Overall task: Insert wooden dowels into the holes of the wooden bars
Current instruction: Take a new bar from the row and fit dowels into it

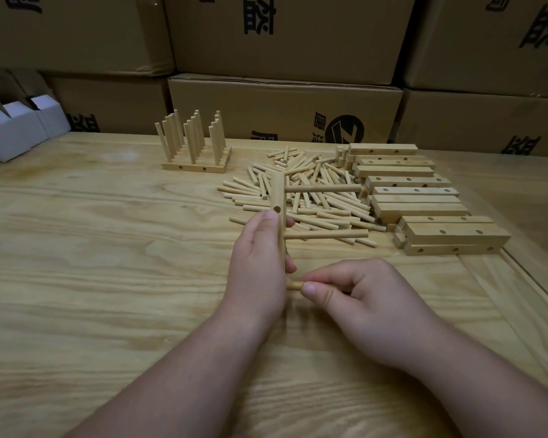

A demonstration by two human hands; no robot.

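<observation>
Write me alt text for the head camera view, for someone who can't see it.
A person's left hand holds a wooden bar upright with two dowels already sticking out of it sideways, while the right hand brings a third dowel to its lower end. Behind them on the wooden table lie a loose dowel pile, stacked bars and finished assemblies.

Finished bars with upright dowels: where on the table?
Head view: the finished bars with upright dowels stand at the table's far edge, left of the loose dowel pile, in front of the cardboard boxes.
</observation>
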